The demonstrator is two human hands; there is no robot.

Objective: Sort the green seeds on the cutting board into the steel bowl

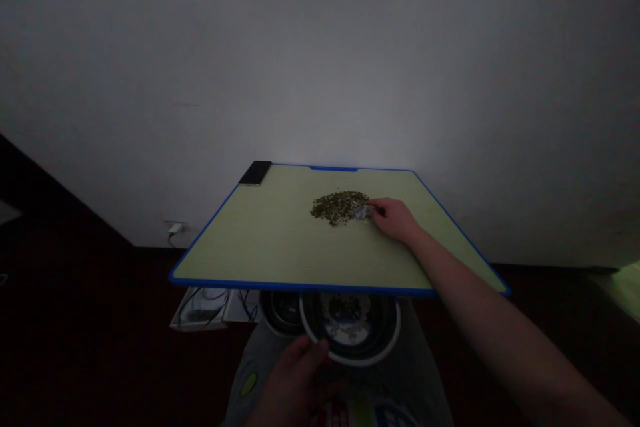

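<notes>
On the table lies a loose, spread-out pile of small greenish-brown bits (337,205), perhaps beans or seeds. My right hand (395,219) is at the pile's right side, fingers closed on a crumpled whitish piece (363,213), which looks like thin plastic or paper; I cannot tell which. Below the table's near edge a metal bowl (387,347) sits over my lap, with some dark bits (346,305) inside. My left hand (297,377) grips this bowl's near left rim, thumb on top. Part of the bowl is hidden under the table.
The pale yellow table (280,253) has a blue edge and stands against a grey wall (320,80). A dark phone (256,173) lies at its far left corner. Another metal bowl (273,320) sits left of the first. White boxes with cables (203,307) are below; a charger (175,229) is plugged in.
</notes>
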